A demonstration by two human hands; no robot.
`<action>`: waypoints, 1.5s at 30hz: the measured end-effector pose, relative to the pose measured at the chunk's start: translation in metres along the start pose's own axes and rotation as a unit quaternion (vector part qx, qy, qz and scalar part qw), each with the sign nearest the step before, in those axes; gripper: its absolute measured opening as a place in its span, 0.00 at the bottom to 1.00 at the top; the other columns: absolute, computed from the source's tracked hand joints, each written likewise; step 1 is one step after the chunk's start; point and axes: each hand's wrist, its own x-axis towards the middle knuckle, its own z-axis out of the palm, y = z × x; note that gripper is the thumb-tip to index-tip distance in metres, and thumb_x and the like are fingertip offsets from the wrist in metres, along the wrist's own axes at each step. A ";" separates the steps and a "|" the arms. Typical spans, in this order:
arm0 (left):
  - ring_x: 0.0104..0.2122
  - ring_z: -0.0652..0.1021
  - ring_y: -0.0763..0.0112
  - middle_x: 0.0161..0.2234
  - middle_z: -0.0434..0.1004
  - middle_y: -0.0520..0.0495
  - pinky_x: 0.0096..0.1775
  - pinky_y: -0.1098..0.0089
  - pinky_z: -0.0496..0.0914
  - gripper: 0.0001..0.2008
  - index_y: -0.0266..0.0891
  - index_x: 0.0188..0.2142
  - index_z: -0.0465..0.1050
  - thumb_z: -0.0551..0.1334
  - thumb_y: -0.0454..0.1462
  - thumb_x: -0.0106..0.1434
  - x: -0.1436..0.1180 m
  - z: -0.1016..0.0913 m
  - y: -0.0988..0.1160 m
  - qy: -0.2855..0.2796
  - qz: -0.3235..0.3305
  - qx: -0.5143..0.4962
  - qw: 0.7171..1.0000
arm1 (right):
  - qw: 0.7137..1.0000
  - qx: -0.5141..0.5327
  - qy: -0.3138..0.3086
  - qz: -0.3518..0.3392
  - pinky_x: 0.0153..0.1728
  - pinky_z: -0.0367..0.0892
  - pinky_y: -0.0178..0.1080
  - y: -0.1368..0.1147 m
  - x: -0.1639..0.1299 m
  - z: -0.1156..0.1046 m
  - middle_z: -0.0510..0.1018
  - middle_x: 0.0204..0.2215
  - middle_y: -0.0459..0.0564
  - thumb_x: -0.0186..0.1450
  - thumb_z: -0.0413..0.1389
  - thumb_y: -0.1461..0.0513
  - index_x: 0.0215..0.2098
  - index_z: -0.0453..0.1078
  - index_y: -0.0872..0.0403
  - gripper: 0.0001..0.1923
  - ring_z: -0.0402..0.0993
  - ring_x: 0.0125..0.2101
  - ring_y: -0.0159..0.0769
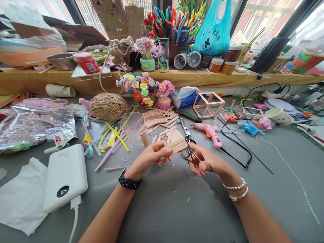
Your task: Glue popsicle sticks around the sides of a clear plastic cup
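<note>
Between thumb and fingers, my left hand [154, 156] pinches a small flat panel of wooden craft sticks [176, 145] laid side by side. My right hand [206, 158] has its fingers through the handles of a small pair of scissors [194, 153]. The blades meet the right end of the stick panel; whether they cut into it I cannot tell. Just behind my hands lies a larger pair of scissors [186, 131] with black handles. Loose craft sticks [157, 118] are piled beyond the panel. To the right rests a pink glue gun [210, 131] with a black cord.
An open wooden stick frame [209, 105] stands at the back right. A ball of twine [109, 106], a clear plastic cup [133, 126] and yellow pipe cleaners [117, 136] lie left of centre. A white power bank [66, 177] with a cable sits front left. Jars and pipe cleaners crowd the ledge [141, 79].
</note>
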 end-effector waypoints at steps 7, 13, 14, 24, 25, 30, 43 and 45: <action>0.15 0.62 0.84 0.20 0.71 0.54 0.20 0.76 0.51 0.13 0.36 0.24 0.62 0.62 0.43 0.55 -0.001 -0.002 0.000 -0.005 0.000 0.014 1.000 | 0.999 -0.003 0.027 0.016 0.09 0.50 0.25 0.002 0.002 0.001 0.69 0.13 0.39 0.44 0.58 0.41 0.52 0.55 0.61 0.47 0.55 0.10 0.21; 0.15 0.60 0.84 0.20 0.70 0.54 0.20 0.76 0.50 0.14 0.36 0.23 0.61 0.61 0.43 0.55 0.000 0.000 -0.001 0.032 0.008 0.004 0.999 | 0.996 0.018 0.086 0.028 0.08 0.47 0.24 0.006 0.003 0.001 0.67 0.10 0.37 0.48 0.61 0.48 0.47 0.60 0.59 0.35 0.54 0.08 0.21; 0.15 0.59 0.84 0.20 0.70 0.54 0.20 0.76 0.50 0.14 0.36 0.23 0.61 0.61 0.43 0.55 0.001 0.001 -0.001 0.040 0.011 0.003 0.999 | 0.994 0.015 0.100 0.030 0.08 0.47 0.24 0.007 0.003 0.001 0.66 0.10 0.37 0.49 0.61 0.50 0.46 0.61 0.59 0.32 0.54 0.08 0.21; 0.16 0.60 0.85 0.22 0.70 0.54 0.20 0.75 0.48 0.13 0.36 0.23 0.61 0.60 0.42 0.56 0.002 0.003 -0.003 0.004 0.015 -0.058 0.998 | 0.995 0.030 0.095 0.002 0.06 0.47 0.24 0.009 0.006 0.007 0.69 0.11 0.38 0.51 0.62 0.56 0.51 0.60 0.59 0.32 0.55 0.07 0.21; 0.16 0.60 0.85 0.22 0.70 0.54 0.20 0.75 0.48 0.13 0.36 0.23 0.61 0.60 0.42 0.56 0.002 0.002 -0.003 -0.006 0.017 -0.066 0.998 | 0.995 0.039 0.088 -0.005 0.06 0.46 0.24 0.010 0.007 0.008 0.69 0.11 0.38 0.52 0.62 0.56 0.51 0.60 0.59 0.31 0.55 0.06 0.21; 0.16 0.62 0.84 0.22 0.70 0.53 0.20 0.75 0.50 0.13 0.36 0.24 0.62 0.61 0.43 0.55 0.001 0.001 -0.006 -0.051 0.023 -0.095 0.994 | 0.992 0.082 0.085 -0.042 0.05 0.44 0.24 0.014 0.007 0.010 0.66 0.08 0.36 0.52 0.61 0.52 0.47 0.62 0.59 0.30 0.51 0.05 0.20; 0.26 0.64 0.74 0.27 0.68 0.47 0.29 0.74 0.59 0.16 0.35 0.35 0.75 0.58 0.45 0.57 0.003 0.008 -0.003 0.083 0.052 -0.023 0.995 | 0.973 0.046 0.224 -0.023 0.12 0.54 0.28 0.001 0.012 0.008 0.71 0.19 0.42 0.47 0.56 0.40 0.41 0.56 0.55 0.35 0.62 0.13 0.25; 0.27 0.64 0.75 0.30 0.69 0.47 0.30 0.74 0.60 0.14 0.35 0.34 0.75 0.60 0.44 0.56 0.004 0.007 -0.006 0.097 0.047 -0.045 0.993 | 0.976 0.075 0.205 -0.016 0.13 0.55 0.28 0.001 0.011 0.007 0.70 0.21 0.43 0.48 0.54 0.39 0.42 0.56 0.55 0.35 0.62 0.14 0.25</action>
